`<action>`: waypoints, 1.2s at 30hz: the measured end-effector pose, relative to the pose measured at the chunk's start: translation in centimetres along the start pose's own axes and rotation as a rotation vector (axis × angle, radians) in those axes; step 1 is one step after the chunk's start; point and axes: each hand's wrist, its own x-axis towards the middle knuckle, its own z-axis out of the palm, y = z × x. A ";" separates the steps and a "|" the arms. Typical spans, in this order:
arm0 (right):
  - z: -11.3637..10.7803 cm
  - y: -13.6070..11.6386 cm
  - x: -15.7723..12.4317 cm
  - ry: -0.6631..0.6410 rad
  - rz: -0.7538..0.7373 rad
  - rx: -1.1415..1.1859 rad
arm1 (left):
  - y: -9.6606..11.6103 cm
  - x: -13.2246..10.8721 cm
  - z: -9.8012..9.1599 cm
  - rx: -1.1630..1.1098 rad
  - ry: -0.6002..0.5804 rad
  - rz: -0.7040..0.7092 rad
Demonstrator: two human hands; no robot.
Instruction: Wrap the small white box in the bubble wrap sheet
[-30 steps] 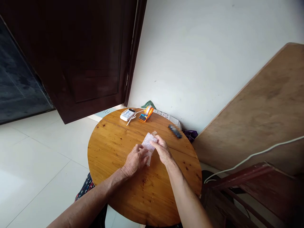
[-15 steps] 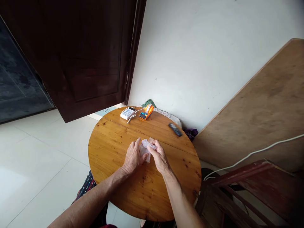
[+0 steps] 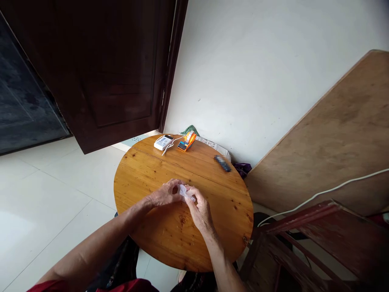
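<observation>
A small crumpled piece of thin, whitish, translucent plastic [image 3: 185, 192] is between my hands, over the middle of the round wooden table [image 3: 146, 170]. My left hand [image 3: 165, 194] has its fingers curled round the left side of the plastic, thumb below and fingertips above. From the right, my right hand [image 3: 199, 206] pinches the other side between thumb and fingers. Whether the plastic is a bag or a sheet, I cannot tell.
At the table's far edge lie a white device with a cable [image 3: 163, 142] and an orange tape dispenser [image 3: 187, 142]. A dark, blurred-out object [image 3: 223, 163] lies at the right. A red wooden chair [image 3: 306, 227] stands right of the table, and a dark door [image 3: 121, 81] beyond it.
My left hand has turned flatter and its fingers have curled in to the plastic's left end. The plastic is more bunched up. My view has shifted slightly.
</observation>
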 end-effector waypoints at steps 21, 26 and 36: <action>-0.4 2.5 1.9 -0.006 0.263 0.076 | 2.7 0.8 0.3 0.257 0.010 -0.385; 0.2 3.4 2.4 -0.001 0.283 0.135 | 2.6 -0.6 -0.4 0.219 0.134 -0.164; -0.3 2.8 2.8 -0.042 0.425 0.210 | -0.6 -1.0 1.0 -0.215 0.111 -0.129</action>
